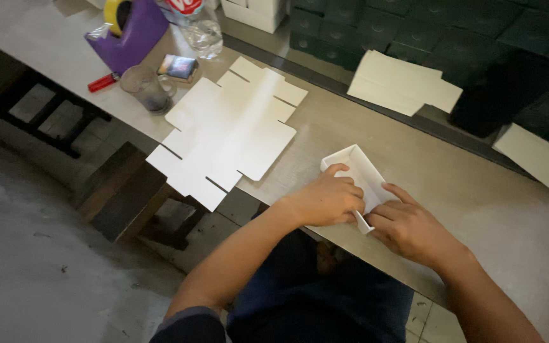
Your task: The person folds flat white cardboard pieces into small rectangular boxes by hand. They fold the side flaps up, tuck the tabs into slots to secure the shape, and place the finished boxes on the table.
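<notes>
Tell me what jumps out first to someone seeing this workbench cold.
At the near edge, the left hand and right hand press on a half-folded white cardboard box. Left of them, a flat white die-cut cardboard sheet overhangs the grey table. Behind it stand a purple tape dispenser and a clear glass mug.

A small white cardboard box [358,174], half-folded with walls upright, lies on the table edge.

Small white folded box [362,178] under both hands, flat white box blank [227,136] left, dark green boxes [414,32] stacked behind
</notes>
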